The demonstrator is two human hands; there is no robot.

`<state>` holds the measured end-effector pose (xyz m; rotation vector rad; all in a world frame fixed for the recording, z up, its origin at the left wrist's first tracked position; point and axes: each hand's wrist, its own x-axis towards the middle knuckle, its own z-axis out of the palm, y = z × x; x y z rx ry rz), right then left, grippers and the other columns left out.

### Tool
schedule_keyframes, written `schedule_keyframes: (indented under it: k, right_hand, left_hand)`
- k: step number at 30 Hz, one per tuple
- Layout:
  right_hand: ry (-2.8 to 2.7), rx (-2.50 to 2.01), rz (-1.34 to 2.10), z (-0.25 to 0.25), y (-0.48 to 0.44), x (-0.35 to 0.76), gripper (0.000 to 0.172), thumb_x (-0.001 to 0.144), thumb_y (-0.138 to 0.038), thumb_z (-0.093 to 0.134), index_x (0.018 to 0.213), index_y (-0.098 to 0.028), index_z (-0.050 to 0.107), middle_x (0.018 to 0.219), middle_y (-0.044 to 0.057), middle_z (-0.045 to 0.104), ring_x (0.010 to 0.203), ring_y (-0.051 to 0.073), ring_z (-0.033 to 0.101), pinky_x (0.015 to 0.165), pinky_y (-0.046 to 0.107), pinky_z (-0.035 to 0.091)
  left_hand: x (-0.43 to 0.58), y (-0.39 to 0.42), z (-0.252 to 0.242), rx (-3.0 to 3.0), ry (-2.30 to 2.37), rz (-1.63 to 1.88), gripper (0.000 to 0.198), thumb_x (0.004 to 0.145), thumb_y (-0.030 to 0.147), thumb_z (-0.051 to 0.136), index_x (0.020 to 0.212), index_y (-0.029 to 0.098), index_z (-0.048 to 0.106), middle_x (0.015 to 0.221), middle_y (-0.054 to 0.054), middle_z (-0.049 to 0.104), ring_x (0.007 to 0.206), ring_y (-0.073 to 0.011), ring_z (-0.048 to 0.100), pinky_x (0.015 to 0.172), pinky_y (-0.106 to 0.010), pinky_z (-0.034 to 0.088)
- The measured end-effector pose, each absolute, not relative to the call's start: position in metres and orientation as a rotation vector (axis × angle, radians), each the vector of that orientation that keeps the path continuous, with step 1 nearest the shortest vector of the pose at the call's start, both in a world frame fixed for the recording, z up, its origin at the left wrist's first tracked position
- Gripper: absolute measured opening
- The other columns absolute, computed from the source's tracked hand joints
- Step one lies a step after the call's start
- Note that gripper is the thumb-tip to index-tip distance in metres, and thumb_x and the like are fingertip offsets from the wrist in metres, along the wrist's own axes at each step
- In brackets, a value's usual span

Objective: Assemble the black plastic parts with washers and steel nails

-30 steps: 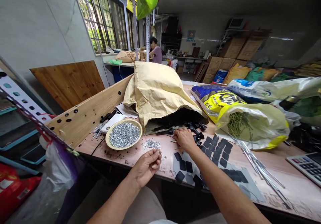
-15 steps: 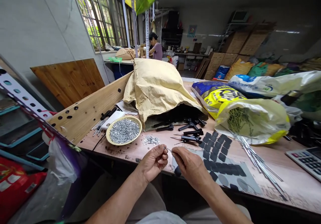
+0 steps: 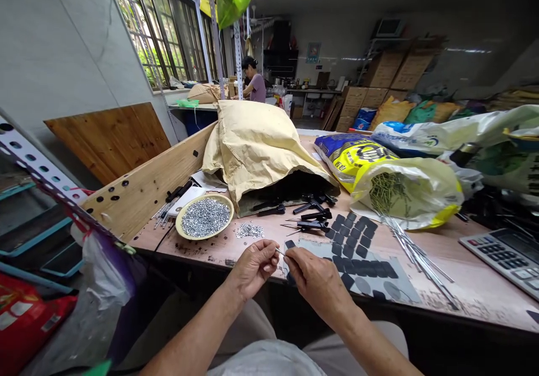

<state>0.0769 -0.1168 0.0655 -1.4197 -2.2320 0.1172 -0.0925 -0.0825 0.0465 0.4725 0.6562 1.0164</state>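
Note:
Over the table's front edge, my left hand (image 3: 255,266) pinches a tiny shiny piece, apparently a small metal ring, mostly hidden by the fingertips. My right hand (image 3: 314,278) is closed on a thin metal rod (image 3: 280,251), whose end meets the left fingertips. Whether the rod passes through the ring I cannot tell. Behind the left hand lies a small pile of metal rings (image 3: 250,230), beside a cream bowl (image 3: 180,233) heaped with the same kind. Dark rounded pads (image 3: 349,235) lie in rows beyond my right hand, some on a grey sheet (image 3: 404,292).
Black-handled tools (image 3: 309,225) lie before an open tan sack (image 3: 261,140). A yellow plastic bag (image 3: 446,196) holds thin rods; more metal rods (image 3: 416,252) spread out before it. A calculator (image 3: 505,258) sits at right, a wooden board (image 3: 147,188) at left. Another person (image 3: 255,84) works far back.
The view has shifted slightly, so the table's contents appear further left. The thin rod's end has come closer to my left fingertips, and the gap between my hands looks slightly smaller.

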Motion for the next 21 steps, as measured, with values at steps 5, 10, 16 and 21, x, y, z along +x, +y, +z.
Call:
schedule_keyframes:
  k: [5,10,16,21]
  right_hand:
    - [-2.222,-1.468,0.196,0.071,-0.120,0.078,0.024,0.100,-0.029,0.037,0.090,-0.023,0.058,0.081,0.002,0.068,0.069,0.016,0.064,0.056,0.025,0.033]
    - [-2.018,-1.349,0.894,0.077,-0.122,0.081,0.030,0.099,-0.037,0.035,0.083,-0.022,0.056,0.066,-0.001,0.059,0.055,0.012,0.057,0.053,0.022,0.038]
    - [-1.701,-1.277,1.345,0.072,-0.122,0.081,0.033,0.097,-0.045,0.039,0.084,-0.020,0.058,0.060,-0.005,0.053,0.044,0.008,0.048,0.041,0.017,0.032]
    - [-1.709,-1.278,1.294,0.065,-0.119,0.084,0.033,0.096,-0.044,0.040,0.082,-0.020,0.058,0.060,-0.005,0.053,0.044,0.007,0.048,0.043,0.017,0.034]
  left_hand:
    - [-0.089,-0.084,0.050,0.617,0.722,1.060,0.028,0.061,0.026,0.088,0.071,0.011,0.066,0.060,-0.001,0.061,0.053,-0.0041,0.051,0.044,-0.011,0.031]
    - [-0.088,-0.086,0.052,0.817,0.762,1.132,0.025,0.063,0.030,0.086,0.070,0.012,0.070,0.059,0.001,0.060,0.053,-0.0049,0.049,0.051,-0.015,0.036]
    - [-0.088,-0.086,0.048,0.845,0.787,1.129,0.020,0.060,0.025,0.085,0.074,0.014,0.075,0.065,0.000,0.064,0.059,-0.0063,0.050,0.059,-0.018,0.039]
    - [-0.086,-0.085,0.048,0.888,0.849,1.130,0.017,0.061,0.020,0.083,0.076,0.016,0.076,0.065,0.000,0.066,0.058,-0.0073,0.049,0.058,-0.019,0.038]
